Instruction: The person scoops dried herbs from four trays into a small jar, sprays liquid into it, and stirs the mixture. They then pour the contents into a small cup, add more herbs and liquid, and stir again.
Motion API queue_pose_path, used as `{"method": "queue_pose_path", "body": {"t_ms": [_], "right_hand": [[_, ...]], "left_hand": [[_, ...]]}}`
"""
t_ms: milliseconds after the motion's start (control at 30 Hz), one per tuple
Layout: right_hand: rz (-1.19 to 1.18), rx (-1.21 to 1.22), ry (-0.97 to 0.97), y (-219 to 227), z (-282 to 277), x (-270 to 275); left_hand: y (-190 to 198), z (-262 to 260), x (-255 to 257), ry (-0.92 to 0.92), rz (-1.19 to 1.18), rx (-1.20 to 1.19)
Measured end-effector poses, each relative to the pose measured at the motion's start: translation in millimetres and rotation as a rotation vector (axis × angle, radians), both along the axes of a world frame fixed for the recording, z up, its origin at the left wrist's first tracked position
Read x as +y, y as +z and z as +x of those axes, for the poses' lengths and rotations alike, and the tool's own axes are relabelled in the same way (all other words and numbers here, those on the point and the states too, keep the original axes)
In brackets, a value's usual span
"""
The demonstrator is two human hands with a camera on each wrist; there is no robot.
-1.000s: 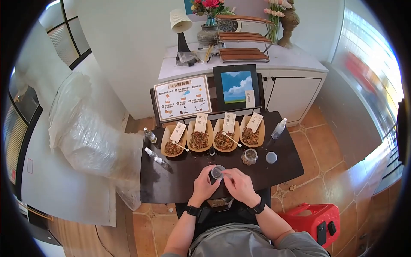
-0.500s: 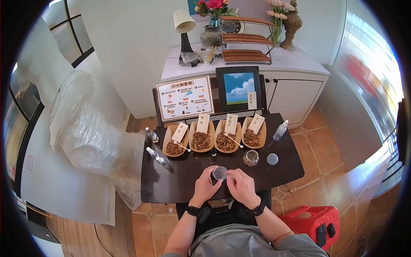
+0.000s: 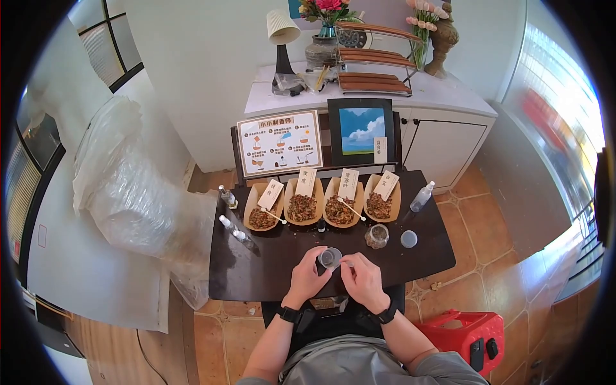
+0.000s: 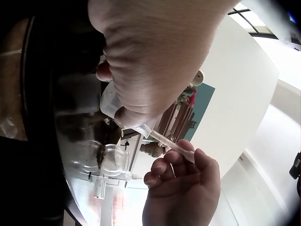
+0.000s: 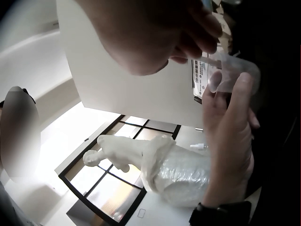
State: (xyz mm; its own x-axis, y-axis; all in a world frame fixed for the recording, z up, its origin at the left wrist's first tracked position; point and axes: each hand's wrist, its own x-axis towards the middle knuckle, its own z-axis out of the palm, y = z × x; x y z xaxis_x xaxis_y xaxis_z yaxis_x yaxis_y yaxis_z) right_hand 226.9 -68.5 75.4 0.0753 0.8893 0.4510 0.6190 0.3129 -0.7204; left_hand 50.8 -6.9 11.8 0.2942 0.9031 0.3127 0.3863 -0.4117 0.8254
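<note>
Over the front of the dark table, my left hand [image 3: 309,274] grips a small clear plastic cup [image 3: 330,258], thumb and fingers round its wall. A thin whitish stick [image 4: 167,141] slants into the cup's mouth, pinched between thumb and fingertips of my right hand [image 3: 363,280]. In the right wrist view the cup [image 5: 244,70] is tilted, with the stick's lower end inside it. Beyond the hands stand a glass jar [image 3: 376,236] with brown contents, a round pale-topped container [image 3: 409,239] and a small dark bottle [image 3: 321,225].
Several labelled paper trays [image 3: 262,220] of dried plant bits line the table's far side, some with small white spoons. Spray bottles [image 3: 228,224] stand at the left, another clear bottle [image 3: 422,197] at the right. A red stool [image 3: 465,337] with two dark devices is on the floor.
My right fingertips have drawn back slightly from over the cup to just right of its rim. The left hand keeps its grip on the cup. The head view has shifted a little.
</note>
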Motion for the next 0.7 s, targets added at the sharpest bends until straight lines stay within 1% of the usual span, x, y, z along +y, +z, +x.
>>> {"method": "queue_pose_path", "body": {"t_ms": [33,100,233,300,333,400,533,600,633,700], "right_hand": [[0.000,0.000,0.000,2,-1,1],[0.015,0.062,0.079,7,-2,2],[0.020,0.027,0.107,-4,0,2],[0.023,0.017,0.002,0,-1,0],[0.022,0.017,-0.001,2,-1,0],[-0.001,0.045,0.070,6,-1,0],[0.021,0.038,0.109,-5,2,0],[0.050,0.012,-0.002,-2,1,0],[0.047,0.012,-0.005,-1,0,1],[0.052,0.067,0.090,2,-1,2]], "left_hand": [[-1,0,0,-0.001,-0.003,-0.006],[-3,-1,1,-0.002,-0.008,-0.006],[2,0,0,0.003,-0.008,0.005],[0,0,0,0.003,-0.004,-0.004],[-1,0,0,-0.001,0.001,-0.013],[-3,0,1,-0.004,-0.003,-0.013],[0,0,0,0.000,-0.008,0.000],[0,0,0,0.000,-0.011,-0.002],[-1,0,0,-0.002,-0.011,-0.004],[-1,0,1,-0.004,-0.009,-0.007]]}}
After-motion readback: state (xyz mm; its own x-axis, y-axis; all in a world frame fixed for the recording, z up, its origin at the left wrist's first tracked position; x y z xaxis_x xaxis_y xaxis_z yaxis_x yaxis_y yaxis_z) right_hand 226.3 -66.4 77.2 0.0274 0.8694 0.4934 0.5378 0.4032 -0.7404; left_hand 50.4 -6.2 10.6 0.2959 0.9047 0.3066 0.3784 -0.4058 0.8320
